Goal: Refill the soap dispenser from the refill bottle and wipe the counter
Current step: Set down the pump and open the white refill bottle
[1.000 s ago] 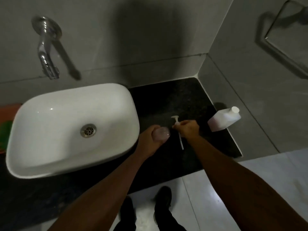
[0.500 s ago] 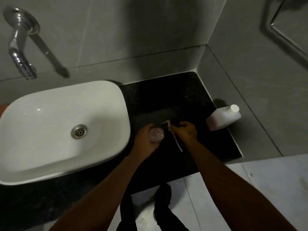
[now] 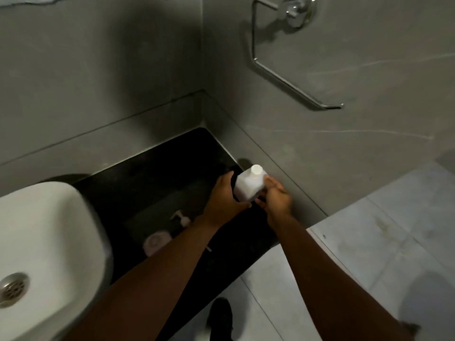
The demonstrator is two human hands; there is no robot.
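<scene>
A white refill bottle (image 3: 249, 185) with a white cap stands on the black counter (image 3: 157, 178) by the right wall. My left hand (image 3: 222, 196) grips its left side and my right hand (image 3: 275, 196) grips its right side. The clear soap dispenser bottle (image 3: 156, 242) stands open on the counter next to the basin, partly behind my left forearm. Its pump head (image 3: 181, 217) lies on the counter just beyond it.
A white basin (image 3: 49, 242) with a metal drain fills the lower left. Grey tiled walls close the counter at the back and right. A chrome towel ring (image 3: 283, 57) hangs on the right wall. Pale floor tiles and my shoes lie below.
Both hands let go of the dispenser bottle and the pump, which now rest on the counter. The hands moved right and took hold of the refill bottle. The view swung right.
</scene>
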